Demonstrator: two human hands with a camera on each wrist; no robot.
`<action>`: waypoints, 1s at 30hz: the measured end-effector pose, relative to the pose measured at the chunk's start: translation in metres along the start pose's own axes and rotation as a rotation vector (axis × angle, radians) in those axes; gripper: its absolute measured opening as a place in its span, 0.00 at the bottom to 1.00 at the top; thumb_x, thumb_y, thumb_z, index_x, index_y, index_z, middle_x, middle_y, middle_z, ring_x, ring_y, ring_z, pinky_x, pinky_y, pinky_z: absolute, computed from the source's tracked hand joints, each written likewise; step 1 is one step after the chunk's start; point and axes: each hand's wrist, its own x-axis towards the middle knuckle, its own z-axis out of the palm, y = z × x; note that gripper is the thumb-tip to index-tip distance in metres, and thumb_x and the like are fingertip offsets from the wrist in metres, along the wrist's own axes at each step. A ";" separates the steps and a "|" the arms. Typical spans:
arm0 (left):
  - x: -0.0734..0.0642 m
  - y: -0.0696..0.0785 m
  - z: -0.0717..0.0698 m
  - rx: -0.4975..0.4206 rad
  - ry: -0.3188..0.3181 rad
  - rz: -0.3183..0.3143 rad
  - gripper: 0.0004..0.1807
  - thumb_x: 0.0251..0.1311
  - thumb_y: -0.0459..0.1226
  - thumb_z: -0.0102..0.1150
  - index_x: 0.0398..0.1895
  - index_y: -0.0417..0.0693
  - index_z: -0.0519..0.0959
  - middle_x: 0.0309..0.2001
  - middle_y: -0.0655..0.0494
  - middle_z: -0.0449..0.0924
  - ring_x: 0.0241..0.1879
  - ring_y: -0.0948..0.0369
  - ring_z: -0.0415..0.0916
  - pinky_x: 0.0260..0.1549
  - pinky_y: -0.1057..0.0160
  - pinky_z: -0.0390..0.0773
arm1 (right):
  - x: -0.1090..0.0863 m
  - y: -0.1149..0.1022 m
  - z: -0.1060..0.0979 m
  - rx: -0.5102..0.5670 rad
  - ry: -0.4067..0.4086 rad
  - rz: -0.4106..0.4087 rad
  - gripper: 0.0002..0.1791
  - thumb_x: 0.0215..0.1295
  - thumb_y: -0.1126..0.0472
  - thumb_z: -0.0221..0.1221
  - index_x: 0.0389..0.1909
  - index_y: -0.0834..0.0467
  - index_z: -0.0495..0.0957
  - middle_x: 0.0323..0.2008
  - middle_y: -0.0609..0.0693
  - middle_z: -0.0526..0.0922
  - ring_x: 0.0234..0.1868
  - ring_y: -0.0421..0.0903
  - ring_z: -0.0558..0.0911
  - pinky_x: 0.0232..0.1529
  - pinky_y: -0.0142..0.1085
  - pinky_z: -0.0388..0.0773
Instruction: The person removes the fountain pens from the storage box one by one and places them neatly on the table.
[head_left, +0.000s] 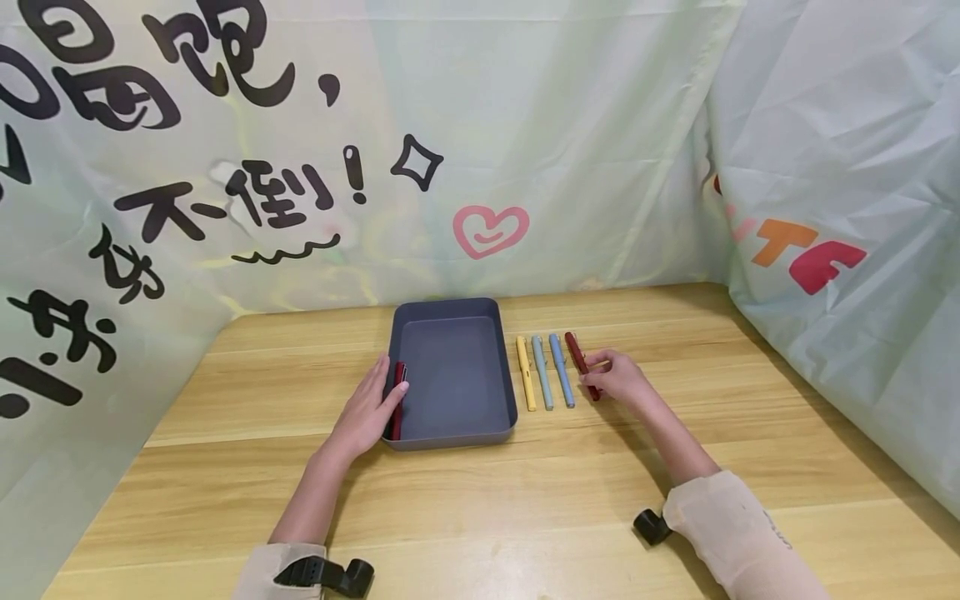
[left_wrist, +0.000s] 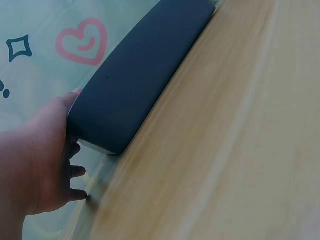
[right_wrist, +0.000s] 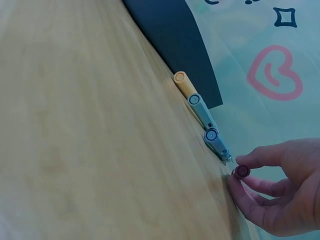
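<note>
A dark grey rectangular tray (head_left: 457, 375) lies on the wooden table. My left hand (head_left: 363, 418) holds its left wall, the thumb over the rim and the fingers along the outside. Inside the tray, against that wall, lies a dark red pen (head_left: 397, 425), partly covered by the thumb. To the tray's right, my right hand (head_left: 619, 377) pinches another dark red pen (head_left: 575, 350) between thumb and fingers; its end (right_wrist: 242, 171) faces the right wrist camera. Beside it lie a blue pen (head_left: 562, 375), a pale teal pen (head_left: 542, 375) and a yellow pen (head_left: 526, 375), side by side.
The wooden table (head_left: 465, 517) extends in front of the tray and to both sides. A printed cloth (head_left: 585, 150) with lettering and a pink heart hangs behind the table, and more cloth (head_left: 847, 167) hangs along the right side. Black wrist cameras (head_left: 651, 527) sit at both sleeves.
</note>
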 end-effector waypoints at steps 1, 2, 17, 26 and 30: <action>0.000 0.000 0.000 -0.001 0.000 0.002 0.38 0.69 0.56 0.31 0.72 0.43 0.39 0.72 0.47 0.36 0.69 0.48 0.35 0.62 0.45 0.41 | 0.000 0.000 0.000 0.002 0.001 0.004 0.20 0.60 0.72 0.56 0.51 0.75 0.65 0.37 0.63 0.76 0.31 0.47 0.80 0.33 0.36 0.79; 0.000 0.000 0.000 -0.004 0.001 0.001 0.38 0.69 0.56 0.31 0.72 0.43 0.39 0.72 0.47 0.36 0.69 0.49 0.35 0.63 0.46 0.41 | 0.001 0.001 0.000 0.001 0.001 0.007 0.20 0.60 0.72 0.56 0.51 0.75 0.65 0.37 0.63 0.76 0.31 0.46 0.80 0.33 0.36 0.79; 0.001 -0.001 0.001 0.001 0.001 0.007 0.38 0.69 0.55 0.32 0.72 0.42 0.39 0.72 0.46 0.36 0.69 0.48 0.35 0.62 0.45 0.41 | 0.001 0.002 0.003 -0.129 0.029 -0.002 0.18 0.59 0.70 0.57 0.49 0.74 0.69 0.34 0.61 0.77 0.27 0.46 0.78 0.29 0.35 0.78; 0.001 0.000 0.000 -0.004 0.001 0.005 0.38 0.69 0.56 0.32 0.72 0.43 0.39 0.72 0.47 0.37 0.69 0.49 0.35 0.62 0.45 0.41 | -0.002 0.000 0.004 -0.139 0.044 -0.007 0.17 0.58 0.70 0.57 0.47 0.74 0.70 0.32 0.60 0.77 0.25 0.44 0.78 0.27 0.35 0.78; 0.000 0.000 0.000 -0.003 -0.002 0.003 0.38 0.69 0.55 0.31 0.72 0.43 0.39 0.72 0.47 0.36 0.69 0.48 0.35 0.62 0.44 0.41 | -0.002 0.000 0.005 -0.130 0.053 0.003 0.17 0.58 0.70 0.58 0.47 0.74 0.70 0.31 0.59 0.77 0.25 0.44 0.77 0.26 0.34 0.78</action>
